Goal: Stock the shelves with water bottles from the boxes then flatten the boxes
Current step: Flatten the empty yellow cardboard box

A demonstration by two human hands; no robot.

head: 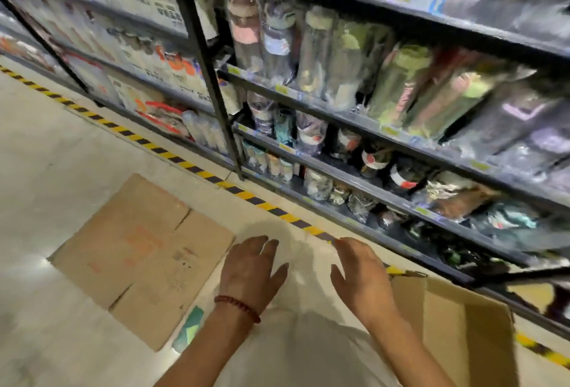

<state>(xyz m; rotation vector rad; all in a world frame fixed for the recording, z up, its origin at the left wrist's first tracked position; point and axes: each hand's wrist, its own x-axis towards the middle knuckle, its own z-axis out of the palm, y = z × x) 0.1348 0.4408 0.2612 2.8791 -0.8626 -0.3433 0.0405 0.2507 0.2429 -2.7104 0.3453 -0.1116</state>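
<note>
open cardboard box (456, 318) stands on floor (46, 170) lower right, just by the shelving (339, 167); flattened box (142, 260) lies left, well apart. left hand (249, 272) and right hand (361, 275) hover between them, fingers spread, holding nothing. wrapped bottles (311, 47) already fill shelves. likely next: flatten the standing box, so check it's empty, press the walls in along the creases. hazard tape (172, 158) runs along the rack base; view blurred, dim aisle.

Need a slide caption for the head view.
Both hands open over floor, flattened box left, open box right, stocked shelves.
</note>
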